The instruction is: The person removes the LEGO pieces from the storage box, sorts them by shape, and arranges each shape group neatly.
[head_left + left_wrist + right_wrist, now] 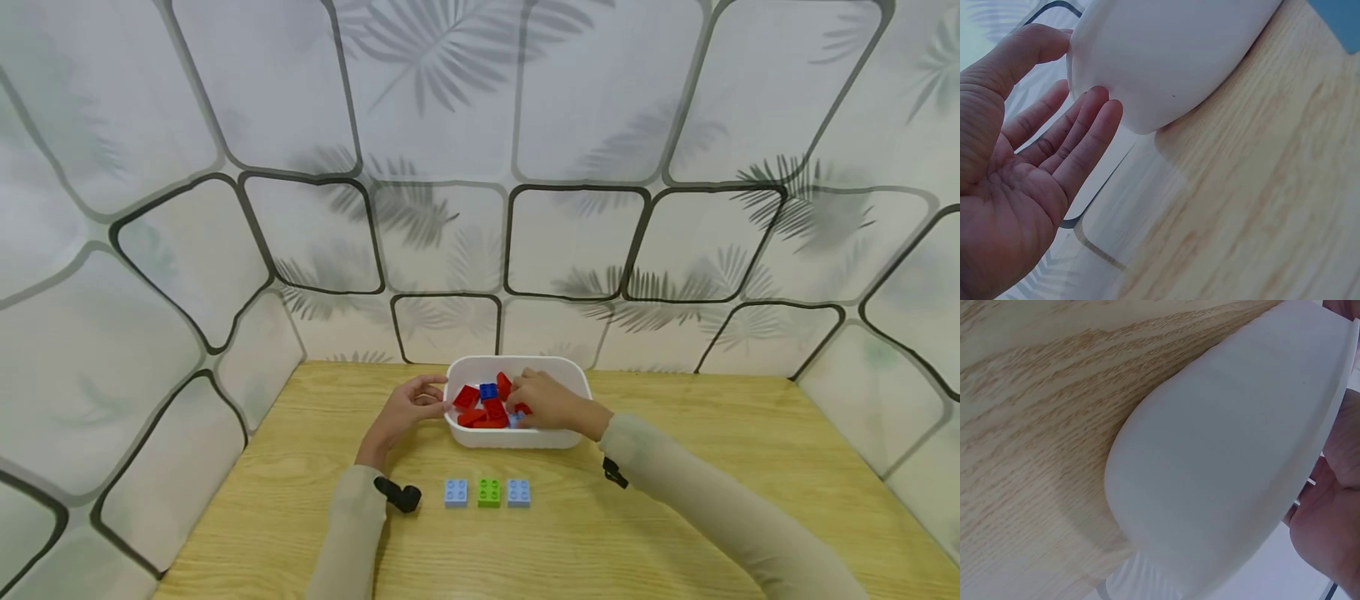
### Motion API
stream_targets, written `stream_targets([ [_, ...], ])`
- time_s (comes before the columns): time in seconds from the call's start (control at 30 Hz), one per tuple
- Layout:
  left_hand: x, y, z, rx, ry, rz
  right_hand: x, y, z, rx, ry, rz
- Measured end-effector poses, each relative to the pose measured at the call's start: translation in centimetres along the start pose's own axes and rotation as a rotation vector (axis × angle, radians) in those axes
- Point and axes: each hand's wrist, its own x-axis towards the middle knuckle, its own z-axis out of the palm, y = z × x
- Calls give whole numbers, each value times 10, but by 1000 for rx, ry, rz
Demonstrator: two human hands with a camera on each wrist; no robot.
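Note:
A white plastic bin holds several red toy bricks, a dark blue brick and a light blue brick. My left hand is at the bin's left end, its loosely bent fingers against the outer wall and the thumb by the rim, as the left wrist view shows. Over the near rim, my right hand reaches down among the bricks on the right side. Its fingertips are hidden there, so whether they pinch a brick cannot be told. The bin wall blocks them in the right wrist view.
In front of the bin, a light blue brick, a green brick and another light blue brick stand in a spaced row on the wooden table. A patterned curtain rises behind and at both sides.

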Motion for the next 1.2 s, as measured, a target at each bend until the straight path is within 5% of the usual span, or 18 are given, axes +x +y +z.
stream_targets([
  [0.3, 0, -2, 1, 0, -9, -12, 3, 3, 7, -20, -17, 5],
  [1.2, 0, 0, 1, 1, -4, 1, -1, 6, 5, -17, 157, -61],
])
